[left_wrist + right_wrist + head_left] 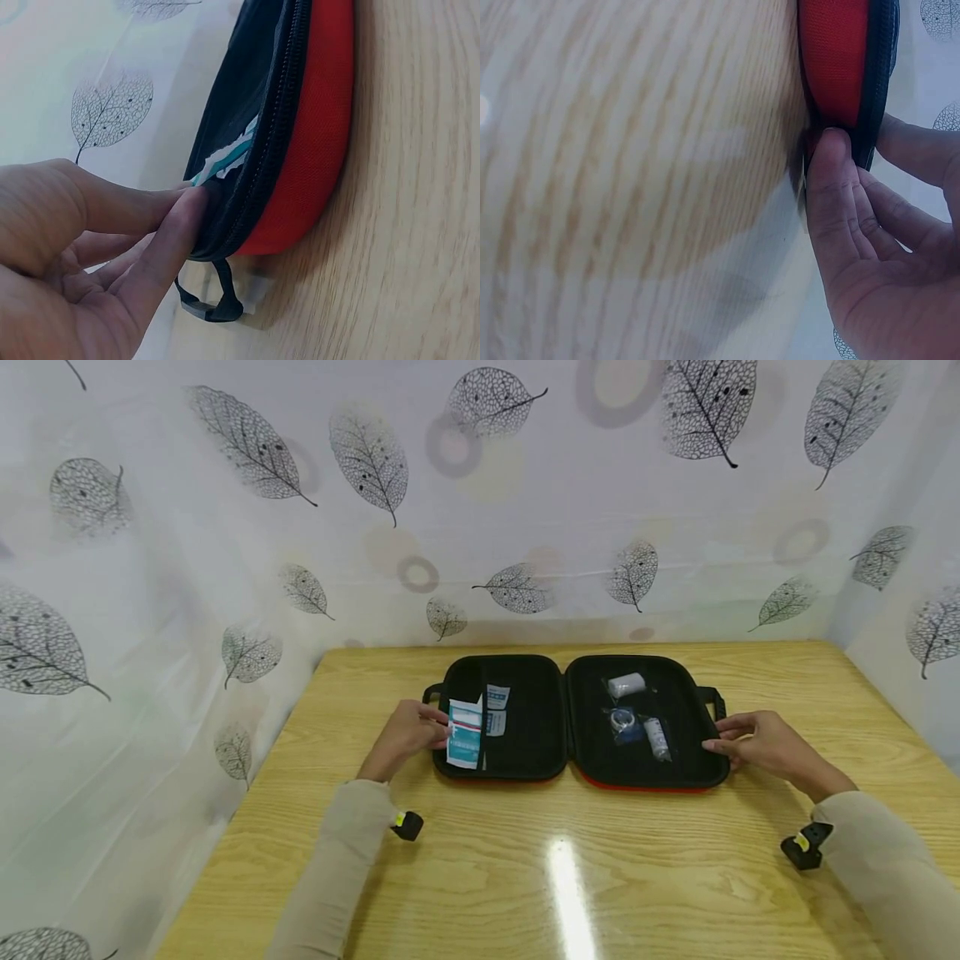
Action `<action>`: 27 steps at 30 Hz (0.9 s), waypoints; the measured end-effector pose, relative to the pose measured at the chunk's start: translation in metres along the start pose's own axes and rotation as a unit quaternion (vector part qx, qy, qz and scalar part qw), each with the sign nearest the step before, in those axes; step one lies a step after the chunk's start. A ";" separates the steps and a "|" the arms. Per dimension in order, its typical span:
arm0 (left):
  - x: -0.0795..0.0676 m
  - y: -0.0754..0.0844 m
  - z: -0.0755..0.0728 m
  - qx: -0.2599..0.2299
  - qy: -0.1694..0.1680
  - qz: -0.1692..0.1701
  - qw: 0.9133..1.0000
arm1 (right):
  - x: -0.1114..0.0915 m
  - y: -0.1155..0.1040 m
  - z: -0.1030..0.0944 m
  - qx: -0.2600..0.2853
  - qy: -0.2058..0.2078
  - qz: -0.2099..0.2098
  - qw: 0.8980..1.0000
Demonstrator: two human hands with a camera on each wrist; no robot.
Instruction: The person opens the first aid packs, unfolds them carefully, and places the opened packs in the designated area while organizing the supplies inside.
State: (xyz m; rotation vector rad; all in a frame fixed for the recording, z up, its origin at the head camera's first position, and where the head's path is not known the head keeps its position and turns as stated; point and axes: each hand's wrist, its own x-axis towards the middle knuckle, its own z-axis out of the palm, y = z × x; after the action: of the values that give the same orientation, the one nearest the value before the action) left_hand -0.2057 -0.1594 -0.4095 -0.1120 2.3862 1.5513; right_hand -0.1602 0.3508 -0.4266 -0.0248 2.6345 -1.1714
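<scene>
An unzipped first-aid case (pixel 528 747), red outside and black inside, lies spread flat on the table. At its left half, my left hand (pixel 411 735) pinches the edge of a teal-and-white packet (pixel 464 745) between thumb and finger. The left wrist view has that packet (pixel 225 159) inside the zipped rim, its end at the fingertips. My right hand (pixel 761 747) grips the lower right corner of the case, thumb on the rim and fingers at the red underside (pixel 832 60). Two smaller white-and-blue packets (pixel 496 710) sit in the left half, beside a dark strap.
In the right half lie a white roll (pixel 626 685), a round clear-wrapped item (pixel 622 721) and another wrapped roll (pixel 657 739). Black handles (pixel 712 697) stick out at both sides. Behind the wooden table (pixel 480 860) hangs a leaf-patterned curtain (pixel 510 527).
</scene>
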 end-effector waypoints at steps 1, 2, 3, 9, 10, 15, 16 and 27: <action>0.000 0.000 0.001 0.003 -0.001 0.002 1.000 | 0.000 0.000 0.000 -0.001 0.000 0.000 1.000; 0.000 0.000 0.002 0.009 -0.003 0.005 1.000 | 0.000 0.000 0.000 0.000 0.000 0.000 1.000; 0.000 0.000 0.003 0.014 -0.005 0.006 1.000 | 0.000 0.000 0.000 0.001 0.000 0.001 1.000; 0.002 0.000 0.012 0.045 -0.009 0.010 0.999 | -0.001 -0.001 -0.001 -0.004 0.000 -0.001 1.000; 0.003 0.000 0.014 0.049 -0.010 0.011 0.999 | -0.001 -0.001 -0.001 -0.005 0.000 -0.001 1.000; 0.002 0.002 0.023 0.046 -0.014 0.008 0.999 | -0.001 -0.001 0.000 -0.007 0.000 0.000 1.000; 0.002 0.002 0.024 0.047 -0.016 0.008 0.999 | 0.000 -0.001 0.000 -0.007 0.000 -0.001 1.000; 0.003 0.004 0.035 0.044 -0.015 0.003 0.999 | 0.000 -0.001 0.000 -0.005 0.001 0.001 1.000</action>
State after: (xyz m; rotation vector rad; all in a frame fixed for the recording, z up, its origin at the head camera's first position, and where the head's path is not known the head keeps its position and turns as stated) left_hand -0.2021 -0.1256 -0.4198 -0.0628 2.4288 1.4379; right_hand -0.1601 0.3506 -0.4258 -0.0241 2.6417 -1.1590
